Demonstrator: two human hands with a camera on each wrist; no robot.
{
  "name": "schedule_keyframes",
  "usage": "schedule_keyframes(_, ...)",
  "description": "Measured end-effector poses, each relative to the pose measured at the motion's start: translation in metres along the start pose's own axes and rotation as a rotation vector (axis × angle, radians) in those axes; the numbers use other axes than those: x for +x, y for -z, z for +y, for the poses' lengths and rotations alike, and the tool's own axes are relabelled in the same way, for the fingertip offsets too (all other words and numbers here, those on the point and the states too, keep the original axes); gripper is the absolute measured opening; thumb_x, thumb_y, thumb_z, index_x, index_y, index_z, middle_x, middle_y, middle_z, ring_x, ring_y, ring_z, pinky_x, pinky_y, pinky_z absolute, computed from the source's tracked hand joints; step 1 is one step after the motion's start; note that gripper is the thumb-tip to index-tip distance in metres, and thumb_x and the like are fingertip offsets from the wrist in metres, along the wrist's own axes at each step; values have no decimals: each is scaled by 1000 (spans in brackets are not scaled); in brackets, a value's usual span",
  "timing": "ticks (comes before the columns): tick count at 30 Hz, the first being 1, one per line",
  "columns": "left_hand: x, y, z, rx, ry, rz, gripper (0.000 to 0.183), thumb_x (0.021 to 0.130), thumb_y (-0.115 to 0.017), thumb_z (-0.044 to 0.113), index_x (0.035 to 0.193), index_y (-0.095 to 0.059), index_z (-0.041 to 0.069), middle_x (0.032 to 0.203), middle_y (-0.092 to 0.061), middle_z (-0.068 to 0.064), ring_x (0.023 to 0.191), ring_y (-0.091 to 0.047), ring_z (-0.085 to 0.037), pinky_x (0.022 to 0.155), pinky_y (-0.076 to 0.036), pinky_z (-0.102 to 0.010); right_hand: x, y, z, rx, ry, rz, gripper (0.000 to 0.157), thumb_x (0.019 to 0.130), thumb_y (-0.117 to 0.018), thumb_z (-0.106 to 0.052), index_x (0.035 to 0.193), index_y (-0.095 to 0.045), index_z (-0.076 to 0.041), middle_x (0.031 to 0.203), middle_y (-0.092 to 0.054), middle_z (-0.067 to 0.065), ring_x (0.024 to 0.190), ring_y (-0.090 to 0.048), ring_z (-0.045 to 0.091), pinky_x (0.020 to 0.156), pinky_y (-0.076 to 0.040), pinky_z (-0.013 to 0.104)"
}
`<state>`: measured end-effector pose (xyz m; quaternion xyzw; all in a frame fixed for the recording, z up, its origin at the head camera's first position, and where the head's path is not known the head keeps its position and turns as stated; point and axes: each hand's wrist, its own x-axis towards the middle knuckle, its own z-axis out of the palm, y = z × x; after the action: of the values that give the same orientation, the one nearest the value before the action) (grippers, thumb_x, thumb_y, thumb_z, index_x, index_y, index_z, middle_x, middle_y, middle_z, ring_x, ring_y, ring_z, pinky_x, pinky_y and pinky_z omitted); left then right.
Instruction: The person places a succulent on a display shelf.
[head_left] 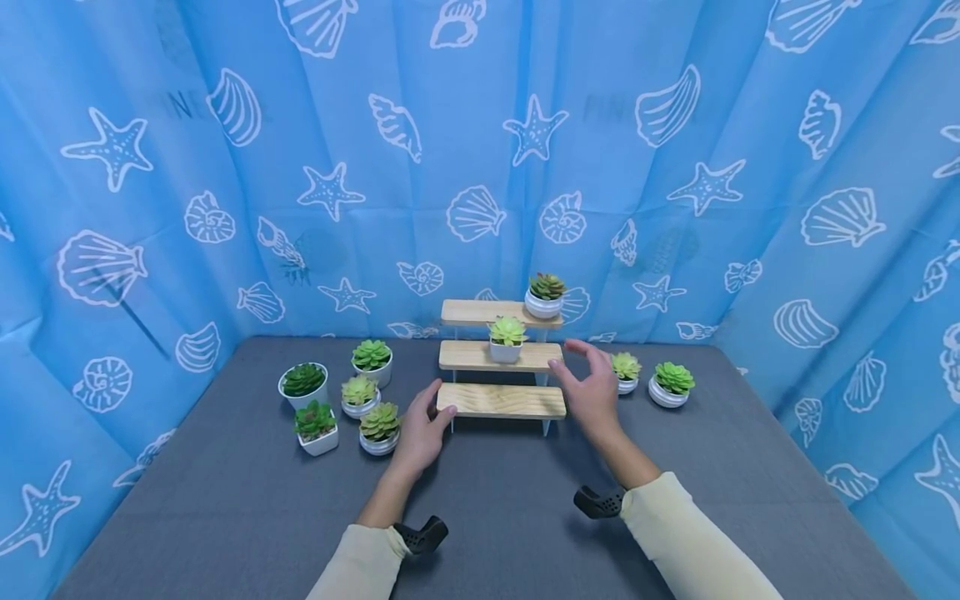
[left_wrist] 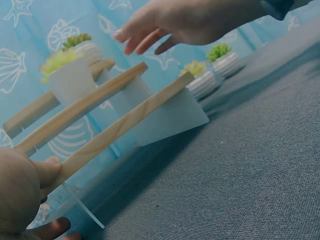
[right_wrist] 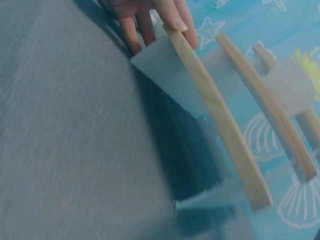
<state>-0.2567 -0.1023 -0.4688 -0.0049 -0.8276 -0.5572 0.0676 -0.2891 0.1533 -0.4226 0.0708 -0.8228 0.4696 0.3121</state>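
Observation:
A three-step display stand with wooden boards [head_left: 501, 402] and translucent side supports [left_wrist: 172, 117] stands at the middle back of the table. My left hand [head_left: 420, 432] grips the left end of its lowest board, thumb over the top edge and other fingers lower down. By the right end of the middle board [head_left: 461, 355], my right hand [head_left: 597, 398] hovers with fingers spread and nothing held. A pale green succulent in a square white pot [head_left: 506, 342] sits on the middle board. On the right end of the top board [head_left: 480, 312] is a reddish-green succulent in a round white pot [head_left: 545, 297].
Left of the stand, several potted succulents are grouped, among them a dark green one [head_left: 303, 383] and one in a square pot [head_left: 317, 428]. Two more, a pale one [head_left: 626, 372] and a bright green one [head_left: 671, 385], stand to the right. A blue shell-patterned curtain [head_left: 420, 183] hangs behind the grey tabletop [head_left: 495, 517].

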Motion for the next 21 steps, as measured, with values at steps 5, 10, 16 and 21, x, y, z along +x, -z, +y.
schedule_keyframes(5, 1, 0, 1, 2, 13, 1, 53, 99, -59, 17, 148, -40, 7, 147, -42, -18, 130, -44, -34, 105, -36, -52, -5, 13, 16, -20, 20, 68, 34, 86, -76, -15, 114, -66, 0, 114, -65, 19, 111, -53, 34, 96, -39, 48)
schedule_keyframes(10, 1, 1, 0, 9, 23, -2, 54, 99, -59, 18, 148, -40, 8, 147, -42, -17, 129, -44, -34, 105, -37, -51, -10, 24, 37, -55, 17, 136, 33, 85, -76, -11, 113, -66, 2, 114, -65, 21, 111, -53, 37, 98, -37, 51)
schedule_keyframes(16, 0, 2, 1, 3, 18, -8, 54, 99, -59, 18, 148, -40, 8, 147, -42, -17, 129, -44, -34, 105, -36, -52, -15, 31, 51, -43, -41, 195, 38, 85, -76, -9, 117, -63, 4, 115, -62, 22, 108, -53, 37, 92, -40, 48)
schedule_keyframes(21, 0, 3, 2, 0, 32, -16, 54, 99, -59, 19, 149, -40, 9, 148, -41, -16, 130, -43, -34, 106, -36, -51, -21, 34, 54, -17, -192, 189, 46, 88, -73, -13, 127, -55, 4, 126, -55, 23, 119, -49, 36, 98, -40, 48)
